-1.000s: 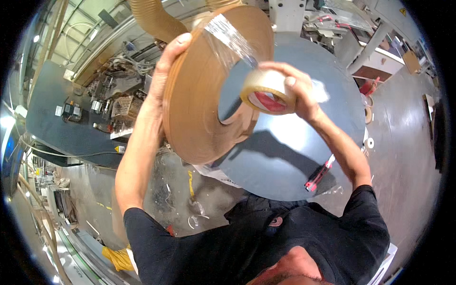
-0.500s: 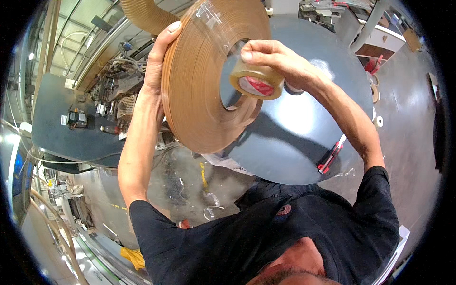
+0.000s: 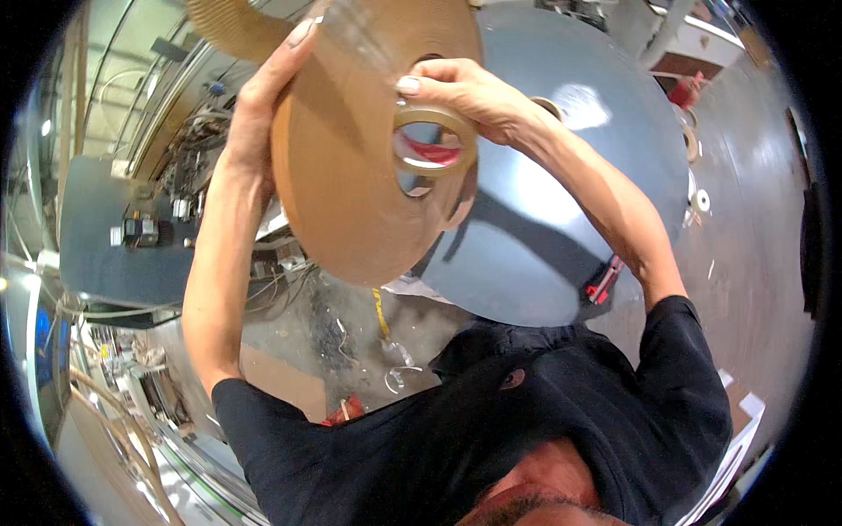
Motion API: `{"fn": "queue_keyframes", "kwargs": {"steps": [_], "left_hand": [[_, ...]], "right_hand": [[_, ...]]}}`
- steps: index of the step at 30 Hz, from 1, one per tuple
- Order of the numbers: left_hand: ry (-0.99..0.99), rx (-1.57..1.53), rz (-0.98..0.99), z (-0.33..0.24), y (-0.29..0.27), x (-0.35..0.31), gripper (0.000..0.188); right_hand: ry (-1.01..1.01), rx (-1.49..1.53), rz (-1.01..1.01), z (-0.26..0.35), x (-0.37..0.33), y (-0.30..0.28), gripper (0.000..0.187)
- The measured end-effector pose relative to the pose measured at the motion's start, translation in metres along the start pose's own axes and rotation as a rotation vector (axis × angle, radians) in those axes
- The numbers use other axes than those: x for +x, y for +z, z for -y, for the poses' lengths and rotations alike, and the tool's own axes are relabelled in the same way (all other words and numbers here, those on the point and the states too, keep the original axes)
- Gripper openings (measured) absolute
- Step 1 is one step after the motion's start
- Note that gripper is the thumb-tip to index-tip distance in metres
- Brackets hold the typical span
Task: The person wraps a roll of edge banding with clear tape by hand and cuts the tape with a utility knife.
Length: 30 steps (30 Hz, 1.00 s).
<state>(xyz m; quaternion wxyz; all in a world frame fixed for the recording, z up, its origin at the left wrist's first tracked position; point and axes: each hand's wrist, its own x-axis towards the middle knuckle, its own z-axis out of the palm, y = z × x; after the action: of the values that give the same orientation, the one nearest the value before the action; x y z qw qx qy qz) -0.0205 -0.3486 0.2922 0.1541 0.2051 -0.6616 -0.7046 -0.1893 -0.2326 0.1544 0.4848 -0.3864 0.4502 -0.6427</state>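
A large coil of brown edge banding (image 3: 342, 193) stands tilted over the grey table. My left hand (image 3: 267, 88) is closed on its outer left edge, thumb near the top. In my right hand (image 3: 469, 95) is a roll of clear packing tape (image 3: 472, 149), held in front of the coil's centre hole. The thumb and fingers pinch near the roll's upper rim. A clear strip of tape (image 3: 373, 44), blurred, runs across the coil's upper face towards my right fingers. Behind my right wrist, part of another round roll (image 3: 548, 107) shows.
A red utility knife (image 3: 602, 280) lies near the front edge of the grey table (image 3: 500, 263). On the left, another dark table (image 3: 92, 215) carries a black device (image 3: 140, 230). A ribbed hose (image 3: 224, 26) hangs behind the coil. A white roll (image 3: 700, 201) lies at the right.
The coil has shifted left, with my left hand still on its edge. My right hand has moved left with the packing tape, whose open core now faces me more.
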Motion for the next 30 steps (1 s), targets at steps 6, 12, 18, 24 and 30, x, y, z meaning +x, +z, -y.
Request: {"fn": "queue_keyframes", "kwargs": {"steps": [6, 12, 18, 24, 30], "left_hand": [[0.111, 0.002, -0.217, 0.014, 0.031, -0.030, 0.047], [0.341, 0.033, -0.339, 0.001, 0.048, -0.074, 0.042], [0.529, 0.166, -0.588, 0.015, 0.089, -0.120, 0.051], [0.302, -0.440, -0.071, 0.075, 0.086, -0.170, 0.082], [0.243, -0.633, -0.902, 0.178, 0.076, -0.216, 0.079]], "right_hand": [[-0.047, 0.143, 0.065, -0.011, -0.003, 0.002, 0.032], [-0.092, 0.017, 0.104, 0.030, -0.038, 0.011, 0.034], [-0.053, -0.108, 0.258, 0.074, -0.068, 0.026, 0.028], [0.129, -0.252, 0.433, 0.052, -0.076, 0.044, 0.027], [0.284, -0.489, 0.652, -0.024, -0.065, 0.077, 0.025]]}}
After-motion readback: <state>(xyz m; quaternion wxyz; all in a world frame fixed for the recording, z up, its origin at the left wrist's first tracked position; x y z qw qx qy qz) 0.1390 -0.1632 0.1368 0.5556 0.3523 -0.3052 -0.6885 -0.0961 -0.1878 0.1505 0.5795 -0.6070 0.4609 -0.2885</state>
